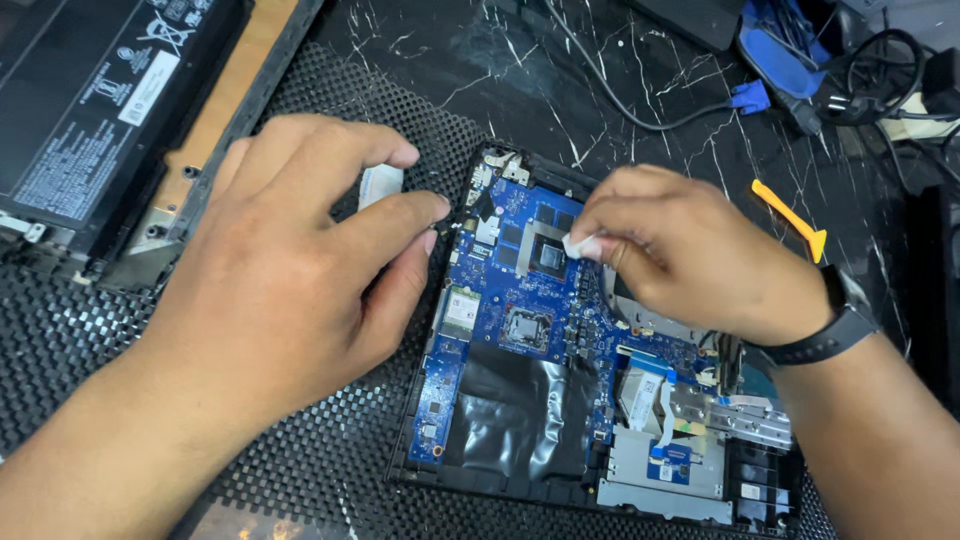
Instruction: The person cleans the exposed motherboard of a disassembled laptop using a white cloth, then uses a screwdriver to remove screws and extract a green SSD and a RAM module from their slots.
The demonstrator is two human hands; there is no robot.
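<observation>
Two hands [290,270] [680,250], one blue motherboard [520,300]

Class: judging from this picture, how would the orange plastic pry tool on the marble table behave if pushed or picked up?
The orange pry tool looks thin and small, so probably light. It lies flat, so unlikely to roll. On the glossy marble table it would likely slide easily.

Opened laptop base [560,400] lies flat on the black mesh mat, lower centre-right of the frame, its blue motherboard [520,290] fully exposed. Two bare chips show on the board: one upper centre, one mid-board, shiny and square. A small white wipe [580,245] presses right against the upper chip [550,255]. Black film covers the lower part of the base.
</observation>
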